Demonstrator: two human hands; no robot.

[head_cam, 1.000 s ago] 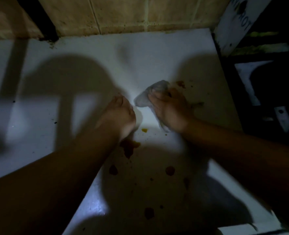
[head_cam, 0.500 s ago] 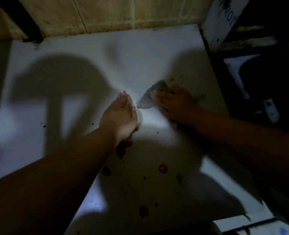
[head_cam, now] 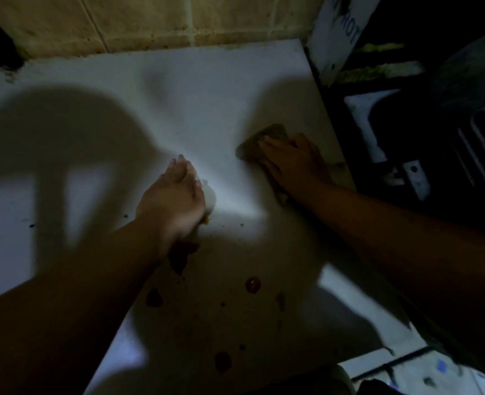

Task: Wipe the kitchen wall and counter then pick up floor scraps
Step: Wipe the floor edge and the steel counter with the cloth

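The cloth (head_cam: 264, 141) is now carried further to the right edge of the white counter (head_cam: 178, 104), under the right hand (head_cam: 295, 161), which lies flat on it with the fingers stretched and pressing down. Compared with one second ago, the brown marks that were seen near the cloth at the right side are no longer visible there, so this corner is judged to be nearly wiped. The cloth itself looks darker now, but this can be only shadow.

The left hand (head_cam: 175, 201) is rested on the counter near the middle, fingers together and relaxed; nothing is plainly held in it, though a pale shape beside its far edge cannot be identified. Its place is almost not changed from the earlier pictures.

Several dark red stains (head_cam: 252, 285) are left on the near part of the counter, well apart from the cloth. The tiled wall (head_cam: 150, 24) is not touched at this moment. The counter step is judged unfinished, and the floor is hardly seen.
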